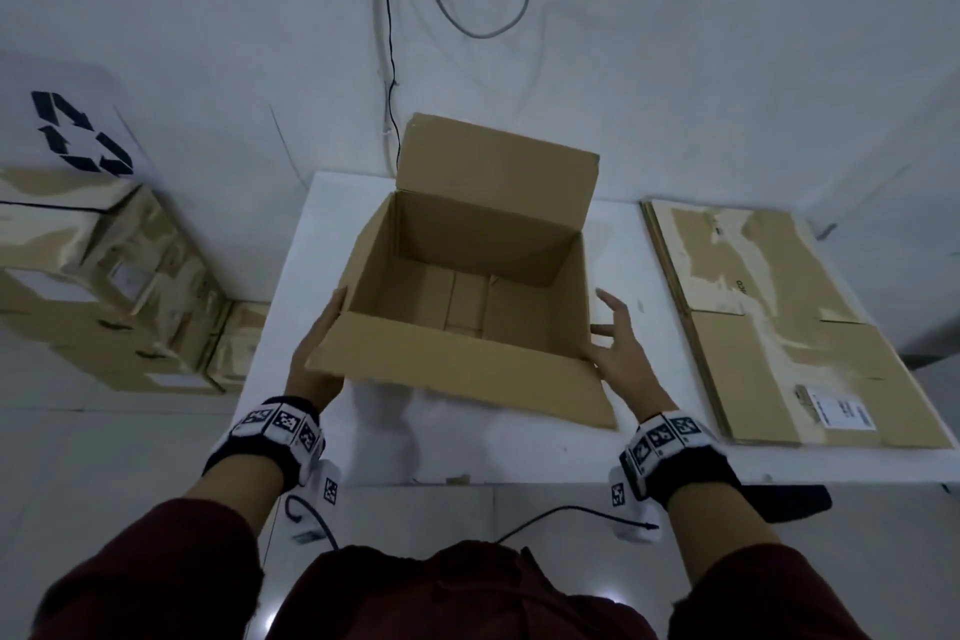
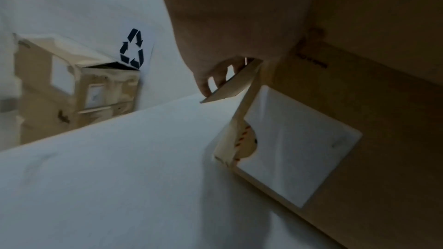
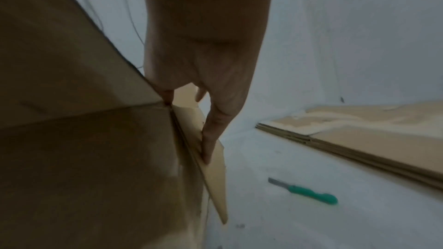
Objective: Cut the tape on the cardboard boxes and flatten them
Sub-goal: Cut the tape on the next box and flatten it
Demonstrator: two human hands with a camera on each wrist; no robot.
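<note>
Hands (image 1: 317,353) flanking box (image 1: 467,276), fingertips hidden

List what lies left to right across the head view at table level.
Taped boxes → left hand → open box → right hand → flattened cardboard stack.

Left fingertips concealed behind open brown cardboard box (image 1: 467,276) wall. Stacked taped boxes (image 1: 104,276) cropped at frame edge. Printed white label (image 1: 840,413) on flattened cardboard illegible. Green-handled knife (image 3: 309,192) blurred.
</note>
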